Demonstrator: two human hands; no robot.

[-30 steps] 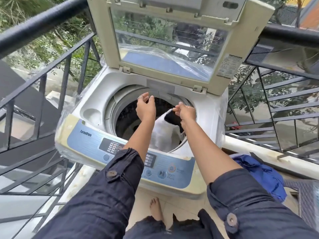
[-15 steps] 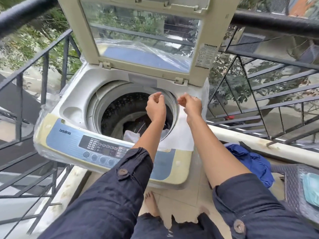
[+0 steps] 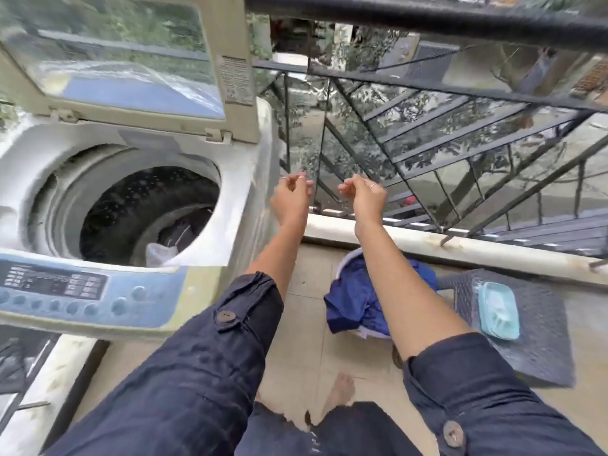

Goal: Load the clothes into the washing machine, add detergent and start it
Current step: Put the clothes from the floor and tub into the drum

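Observation:
The top-loading washing machine [image 3: 230, 179] stands at the left with its lid [image 3: 131, 64] raised. Dark and white clothes [image 3: 171, 240] lie at the bottom of its drum. My left hand [image 3: 291, 200] and my right hand [image 3: 363, 200] hover side by side in the air to the right of the machine, above the floor. Both are empty, with fingers loosely curled. Below my right forearm sits a white basket [image 3: 348, 258] holding blue clothes [image 3: 353, 301].
A black metal balcony railing [image 3: 427, 24] runs across the top and right, above a low pale ledge [image 3: 477, 250]. A dark wicker stool [image 3: 533, 327] at the right carries a light-blue lidded box [image 3: 498, 309]. My bare foot [image 3: 340, 390] rests on the tiled floor.
My hands let the white garment drop into the drum and drew away to the right of the machine. The view swung right, bringing the basket and stool into sight.

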